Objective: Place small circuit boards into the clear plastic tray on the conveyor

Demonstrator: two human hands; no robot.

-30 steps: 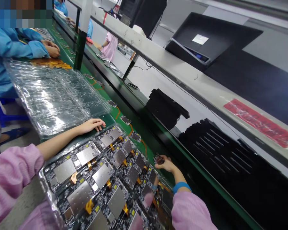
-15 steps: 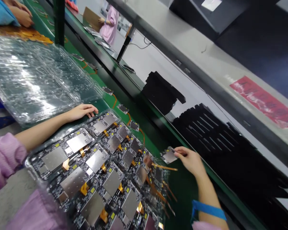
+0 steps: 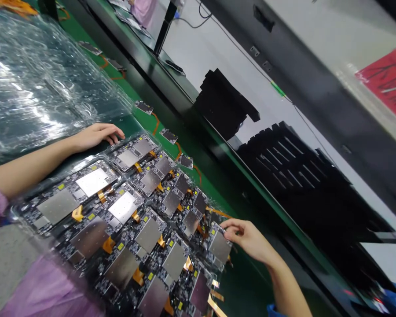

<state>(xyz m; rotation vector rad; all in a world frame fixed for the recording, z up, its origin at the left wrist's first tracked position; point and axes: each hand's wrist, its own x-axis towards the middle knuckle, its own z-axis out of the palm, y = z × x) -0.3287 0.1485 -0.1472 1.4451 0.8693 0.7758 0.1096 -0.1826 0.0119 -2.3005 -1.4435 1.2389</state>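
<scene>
In the head view, my right hand (image 3: 251,240) pinches the upper right edge of a circuit board (image 3: 220,247) with a grey metal shield. That board is over the right side of a clear plastic tray (image 3: 18,213); whether it rests in a pocket I cannot tell. Rows of similar boards fill the tray, such as a shielded circuit board (image 3: 151,235) near the middle, with orange flex cables between them. My left hand (image 3: 97,135) lies by the tray's far left edge, fingers loosely stretched and holding nothing.
Clear empty trays (image 3: 53,88) are stacked at the upper left. Along the green belt (image 3: 145,125) lie more boards with orange flex cables, including a small board (image 3: 168,136). Black stacked parts (image 3: 222,99) stand behind the dark rail. A red sign (image 3: 387,83) hangs at the right.
My right hand has brought the board from beyond the tray's right edge to over the tray's right side. My left hand stays by the tray edge. The camera view has shifted.
</scene>
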